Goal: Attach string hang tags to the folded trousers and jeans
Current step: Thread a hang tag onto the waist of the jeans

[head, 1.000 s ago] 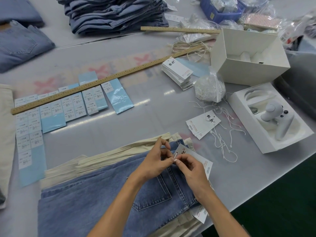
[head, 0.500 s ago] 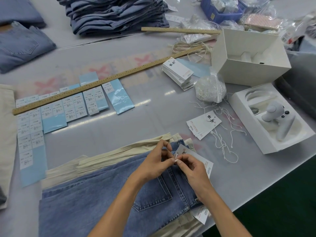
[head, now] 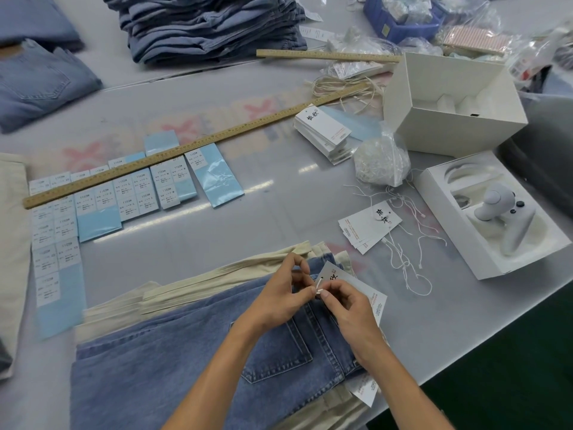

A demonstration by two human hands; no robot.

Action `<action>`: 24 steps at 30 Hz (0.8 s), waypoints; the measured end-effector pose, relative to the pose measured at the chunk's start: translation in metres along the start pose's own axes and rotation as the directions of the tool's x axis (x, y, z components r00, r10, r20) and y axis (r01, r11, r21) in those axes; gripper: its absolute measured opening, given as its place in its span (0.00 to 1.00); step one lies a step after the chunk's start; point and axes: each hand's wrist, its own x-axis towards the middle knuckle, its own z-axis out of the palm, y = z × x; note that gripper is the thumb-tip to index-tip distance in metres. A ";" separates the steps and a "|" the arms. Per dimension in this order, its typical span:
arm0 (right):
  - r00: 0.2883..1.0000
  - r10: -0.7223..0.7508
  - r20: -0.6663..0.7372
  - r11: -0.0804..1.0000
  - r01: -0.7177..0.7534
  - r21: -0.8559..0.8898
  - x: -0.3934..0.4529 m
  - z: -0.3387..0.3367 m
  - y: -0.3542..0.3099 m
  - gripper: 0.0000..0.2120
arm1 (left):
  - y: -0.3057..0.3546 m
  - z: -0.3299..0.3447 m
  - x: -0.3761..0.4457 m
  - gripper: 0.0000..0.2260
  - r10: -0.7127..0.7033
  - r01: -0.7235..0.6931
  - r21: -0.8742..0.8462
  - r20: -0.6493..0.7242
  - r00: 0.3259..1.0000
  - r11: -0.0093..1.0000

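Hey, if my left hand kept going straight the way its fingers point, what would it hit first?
Probably the right hand: the left hand points right, and their fingertips already meet at the white string, over the hang tag.

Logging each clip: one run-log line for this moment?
stage: tagging | hands: left, right pinch white string | hang tag on blue jeans

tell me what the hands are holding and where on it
Both hands pinch the white string of a hang tag over the jeans: left hand and right hand grip its short end between thumb and fingertips.
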 end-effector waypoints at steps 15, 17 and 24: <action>1.000 -0.005 -0.010 1.000 0.005 0.018 -0.001 -0.001 0.001 0.10 | -0.006 0.007 0.001 0.12 0.037 -0.037 -0.004 -0.092 0.995 0.999; 1.000 0.014 -0.020 0.999 -0.014 0.039 -0.001 -0.001 0.001 0.10 | -0.010 0.010 0.002 0.12 0.042 -0.042 0.008 -0.143 0.989 0.999; 0.996 0.046 -0.074 0.995 -0.039 0.094 0.000 0.000 0.002 0.06 | -0.022 0.025 0.004 0.06 0.034 -0.009 0.114 -0.218 0.975 0.993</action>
